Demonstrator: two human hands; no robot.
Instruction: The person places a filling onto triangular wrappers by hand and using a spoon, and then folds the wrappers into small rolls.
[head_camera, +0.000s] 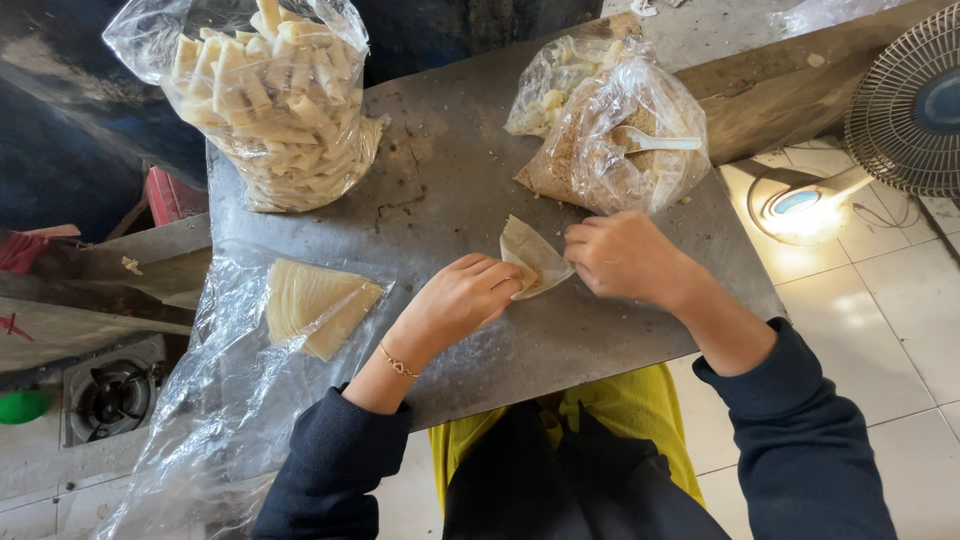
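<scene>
Both hands meet over the scuffed grey metal table (440, 190). The left hand (462, 300) curls its fingers against a thin, pale triangular wrapper (532, 255); the right hand (622, 256) pinches its other edge, though the fingertips blur. Behind sits a crinkled clear bag of crumbly brown filling (605, 150) with a white spoon (655, 142).

A dull, scuffed metal tabletop (440, 190) holds glossy, crinkled clear plastic bags (270, 90) and a thin, matt, papery pastry sheet (535, 255).
</scene>
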